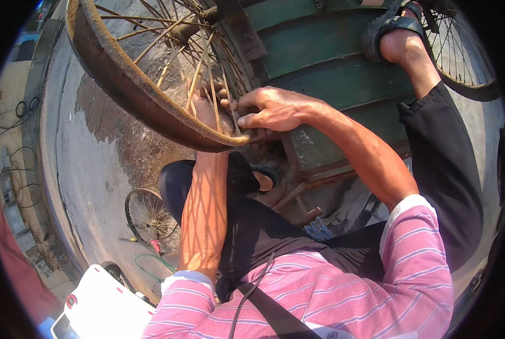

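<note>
A rusty spoked wheel [133,73] fills the upper middle of the head view, tilted, its rim curving down toward me and its hub near the top. My left hand [210,110] is behind the spokes at the lower inner side of the rim, palm partly hidden, fingers curled upward among the spokes; what they grip is unclear. My right hand [272,110] is closed with thumb and forefinger at a spoke near the rim's right end, close beside my left fingers.
Dark green slatted panel [314,39] behind the hands, a second wheel [456,56] upper right, a small wheel [150,217] on the concrete lower left, a white object [102,296], cables [20,113] at far left. My sandalled foot [402,45] rests high at right.
</note>
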### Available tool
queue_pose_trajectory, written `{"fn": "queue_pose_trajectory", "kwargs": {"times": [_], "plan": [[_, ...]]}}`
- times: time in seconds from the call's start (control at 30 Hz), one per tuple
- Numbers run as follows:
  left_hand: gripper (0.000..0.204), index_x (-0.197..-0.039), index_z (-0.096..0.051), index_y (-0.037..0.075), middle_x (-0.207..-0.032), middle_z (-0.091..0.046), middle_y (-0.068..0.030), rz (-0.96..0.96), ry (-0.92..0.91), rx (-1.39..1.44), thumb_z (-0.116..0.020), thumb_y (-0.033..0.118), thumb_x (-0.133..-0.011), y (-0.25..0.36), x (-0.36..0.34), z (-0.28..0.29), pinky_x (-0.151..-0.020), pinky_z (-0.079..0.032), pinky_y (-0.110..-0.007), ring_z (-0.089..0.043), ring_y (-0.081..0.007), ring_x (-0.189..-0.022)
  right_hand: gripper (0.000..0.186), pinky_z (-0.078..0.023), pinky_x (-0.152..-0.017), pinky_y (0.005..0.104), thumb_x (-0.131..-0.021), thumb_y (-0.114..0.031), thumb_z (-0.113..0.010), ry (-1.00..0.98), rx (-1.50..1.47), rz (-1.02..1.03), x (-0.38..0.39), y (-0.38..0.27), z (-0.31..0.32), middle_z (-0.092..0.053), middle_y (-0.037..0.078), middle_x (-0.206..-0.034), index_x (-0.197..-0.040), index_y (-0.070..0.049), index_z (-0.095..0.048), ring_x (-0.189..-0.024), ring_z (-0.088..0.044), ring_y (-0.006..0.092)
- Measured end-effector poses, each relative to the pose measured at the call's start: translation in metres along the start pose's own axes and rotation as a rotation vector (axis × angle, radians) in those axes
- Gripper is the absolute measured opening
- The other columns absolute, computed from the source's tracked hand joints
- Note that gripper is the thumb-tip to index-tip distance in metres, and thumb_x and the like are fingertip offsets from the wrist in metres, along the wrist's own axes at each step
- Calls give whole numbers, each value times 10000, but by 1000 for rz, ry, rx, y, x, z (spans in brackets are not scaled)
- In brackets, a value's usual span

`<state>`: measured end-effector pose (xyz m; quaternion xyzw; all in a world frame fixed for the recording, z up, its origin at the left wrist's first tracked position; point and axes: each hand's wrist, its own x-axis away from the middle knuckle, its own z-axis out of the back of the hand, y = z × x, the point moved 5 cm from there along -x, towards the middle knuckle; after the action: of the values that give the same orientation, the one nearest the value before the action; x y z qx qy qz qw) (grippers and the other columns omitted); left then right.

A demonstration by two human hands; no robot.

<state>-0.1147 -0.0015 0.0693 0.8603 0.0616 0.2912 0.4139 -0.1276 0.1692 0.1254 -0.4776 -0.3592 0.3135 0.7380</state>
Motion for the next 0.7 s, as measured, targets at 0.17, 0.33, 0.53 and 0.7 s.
{"fn": "queue_pose_trajectory", "kwargs": {"times": [0.17,0.33,0.53,0.7], "plan": [[556,-944,-635,49,-713,-583,-86,21,-40,-25,-465,545,-1130,-8,-17,5,-534,-466,-354,-556,-199,-592,300,-561,-747,321,-1029,-286,-708,35,-226,-94,0,33,3,-742,61,-903,-1131,-10,-765,-801,-682,134],[560,-937,-628,51,-729,-584,-88,37,-76,-55,-484,563,-1115,-8,-8,-2,-535,-484,-351,-574,-214,-612,298,-534,-710,308,-1010,-293,-757,202,-368,-9,-6,51,-11,-727,38,-875,-1083,-4,-764,-779,-667,119],[592,-834,-563,80,-661,-509,-86,89,-14,-37,-463,597,-1105,-6,-3,-8,-468,-438,-371,-517,-246,-543,278,-519,-717,310,-991,-260,-769,178,-435,-48,-11,55,-20,-725,47,-874,-1058,9,-766,-798,-659,123],[530,-929,-611,103,-673,-576,-47,181,-210,197,-471,579,-1115,-12,-10,1,-438,-484,-349,-548,-190,-522,233,-519,-687,287,-996,-230,-776,197,-429,23,-12,40,-21,-708,23,-824,-992,3,-762,-729,-631,100]]}}
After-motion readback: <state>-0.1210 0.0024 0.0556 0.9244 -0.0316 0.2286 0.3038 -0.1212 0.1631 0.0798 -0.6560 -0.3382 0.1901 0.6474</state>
